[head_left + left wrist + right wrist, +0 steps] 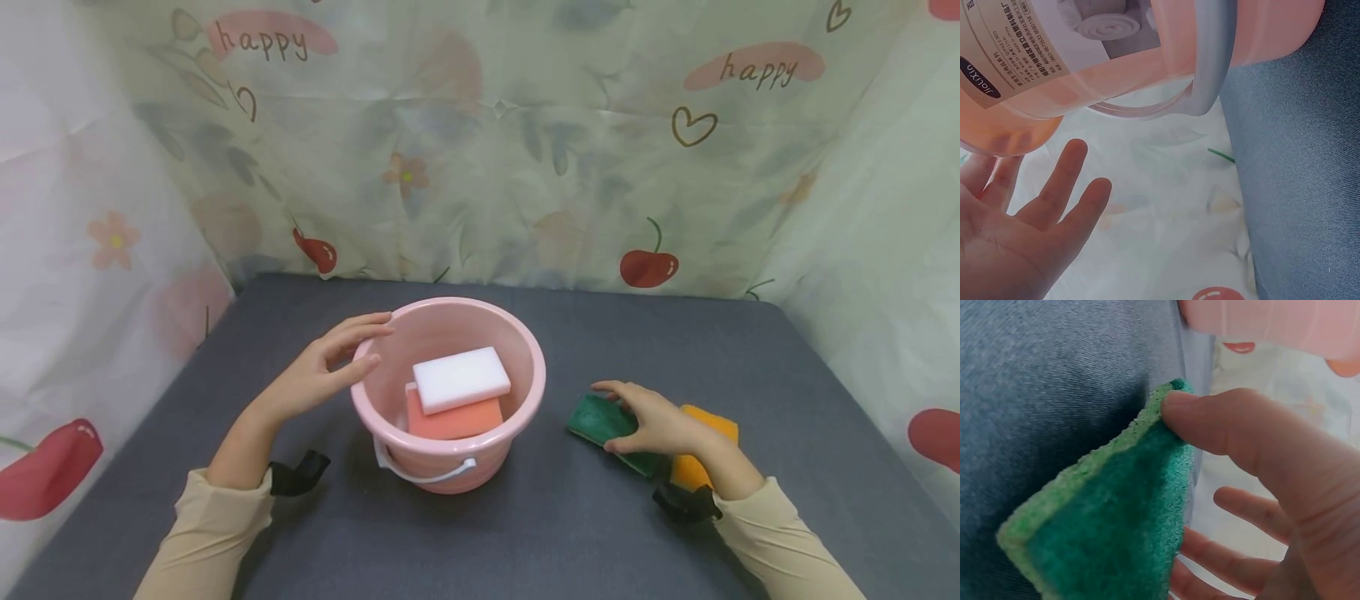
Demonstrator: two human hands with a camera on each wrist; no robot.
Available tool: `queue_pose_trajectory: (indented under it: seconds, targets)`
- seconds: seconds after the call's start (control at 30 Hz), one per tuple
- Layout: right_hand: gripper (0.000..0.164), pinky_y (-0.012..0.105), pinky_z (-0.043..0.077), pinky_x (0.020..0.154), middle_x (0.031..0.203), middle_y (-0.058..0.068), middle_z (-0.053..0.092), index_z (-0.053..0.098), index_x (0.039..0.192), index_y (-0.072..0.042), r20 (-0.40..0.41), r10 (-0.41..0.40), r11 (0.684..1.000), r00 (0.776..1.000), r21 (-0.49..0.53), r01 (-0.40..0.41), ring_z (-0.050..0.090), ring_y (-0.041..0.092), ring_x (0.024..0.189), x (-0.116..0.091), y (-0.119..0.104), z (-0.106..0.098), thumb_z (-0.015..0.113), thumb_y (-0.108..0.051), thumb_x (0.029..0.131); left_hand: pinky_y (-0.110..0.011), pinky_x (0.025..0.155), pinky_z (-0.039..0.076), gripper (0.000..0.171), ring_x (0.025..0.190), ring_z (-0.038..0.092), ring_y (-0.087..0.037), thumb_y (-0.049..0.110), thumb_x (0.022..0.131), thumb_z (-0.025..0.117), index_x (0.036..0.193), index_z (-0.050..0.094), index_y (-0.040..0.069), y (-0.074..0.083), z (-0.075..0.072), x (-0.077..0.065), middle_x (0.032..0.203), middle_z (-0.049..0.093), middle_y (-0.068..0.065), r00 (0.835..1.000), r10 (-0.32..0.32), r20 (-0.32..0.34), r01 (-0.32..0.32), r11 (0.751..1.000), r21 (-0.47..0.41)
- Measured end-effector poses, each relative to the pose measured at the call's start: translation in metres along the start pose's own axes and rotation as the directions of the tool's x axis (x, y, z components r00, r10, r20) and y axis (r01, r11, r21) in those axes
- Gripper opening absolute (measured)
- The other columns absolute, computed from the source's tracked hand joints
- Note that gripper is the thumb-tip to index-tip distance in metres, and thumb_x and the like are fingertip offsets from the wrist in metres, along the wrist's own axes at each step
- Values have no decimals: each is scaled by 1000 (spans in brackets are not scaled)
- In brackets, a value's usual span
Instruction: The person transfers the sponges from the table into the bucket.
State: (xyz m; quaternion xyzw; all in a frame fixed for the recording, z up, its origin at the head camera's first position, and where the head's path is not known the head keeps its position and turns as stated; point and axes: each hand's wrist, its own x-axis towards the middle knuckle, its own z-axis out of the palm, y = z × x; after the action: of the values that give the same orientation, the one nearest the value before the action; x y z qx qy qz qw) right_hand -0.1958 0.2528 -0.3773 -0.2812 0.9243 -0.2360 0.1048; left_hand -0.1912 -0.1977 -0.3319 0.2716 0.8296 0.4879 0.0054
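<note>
- Pressure on the green sponge [596,419] is best applied gently and evenly by the right hand [652,421], since such a soft slab would probably be buckled by a hard squeeze.
- A grip nearer the middle would likely be steadier, as the thumb is set close to 1 corner in the right wrist view.
- The yellow-orange sponge [716,423], partly hidden beneath the right wrist, should not be brushed by the forearm.
- The green sponge is placed on the right part of the tabletop [450,550], right of the pink bucket [442,327]; it is held across its width between thumb and fingers.
- A dark green face is bordered by a paler, porous edge.
- The left hand [315,375] is spread fairly wide at the bucket's left rim, with nothing grasped.
- Inside the bucket, a white block [461,379] is stacked over an orange block [453,423].
</note>
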Motion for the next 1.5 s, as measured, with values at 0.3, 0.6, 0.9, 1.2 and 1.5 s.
queue_pose_trajectory:
  seconds: [0.3,0.6,0.9,1.2,1.5]
  targets:
    - [72,52,44,94,131,19,51,40,137,-3,-63,18,1000,998,5,-18,51,36,115,3,-5,-9,75,-24,77,-20,98,39,43,127,37,-3,14,92,56,135,49,14,1,0,0,148,36,0,1000,-6,1,6,1000,-4]
    - [66,52,45,92,132,18,51,45,134,-7,-132,29,1000,991,-4,-29,53,35,112,4,-18,-22,73,-28,79,-17,97,39,43,126,37,1,12,93,55,135,48,11,-1,1,0,148,35,-2,1000,12,8,-11,999,-34]
    - [57,52,47,91,128,16,53,50,129,-8,-225,-8,1000,974,-16,5,54,34,109,7,-30,-35,72,-29,81,-15,96,39,42,126,37,-1,11,93,54,135,49,10,-2,1,0,148,36,-5,999,33,3,-33,999,-27]
    - [50,50,49,86,133,17,51,54,126,-9,-298,-66,997,952,-46,54,53,31,108,11,-44,-47,72,-25,81,-15,96,39,42,125,39,0,11,93,54,135,48,9,-1,1,-1,148,36,-6,999,35,5,-35,999,-33]
    - [49,51,48,89,138,16,49,57,125,-10,-320,-88,996,943,-51,75,51,34,118,15,-60,-58,72,-24,81,-15,96,39,42,125,39,-1,11,93,54,135,48,9,-2,1,0,148,36,-5,1000,26,10,-25,999,-32]
